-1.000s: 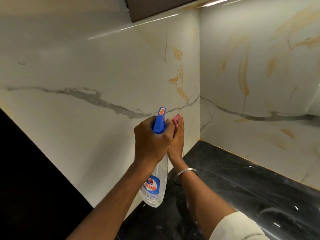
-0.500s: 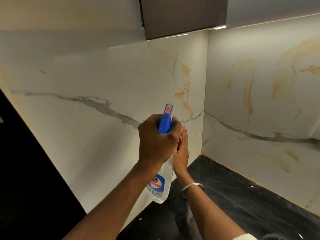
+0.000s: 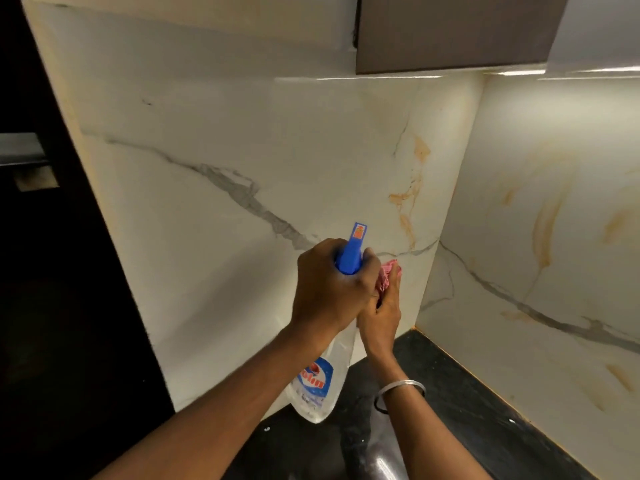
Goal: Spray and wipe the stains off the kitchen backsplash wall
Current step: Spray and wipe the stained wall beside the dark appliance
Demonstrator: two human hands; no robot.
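My left hand (image 3: 332, 285) grips the neck of a clear spray bottle (image 3: 317, 389) with a blue trigger head (image 3: 351, 251); the nozzle faces the white marble backsplash (image 3: 225, 161). Just behind it, my right hand (image 3: 382, 317) presses a pink cloth (image 3: 388, 275) flat on the wall, low near the corner. Orange-brown streaks (image 3: 410, 199) run down the wall above the cloth. More orange smears (image 3: 545, 230) mark the adjoining right wall. The left hand hides part of the cloth.
A black stone countertop (image 3: 467, 410) fills the corner below the walls. A brown cabinet (image 3: 450, 32) hangs overhead with a light strip under it. A dark opening (image 3: 52, 271) lies left of the backsplash edge.
The view has tilted up and shifted, showing more of the cabinet. Both hands stay together at the wall; the cloth hand has shifted slightly to the right of the bottle.
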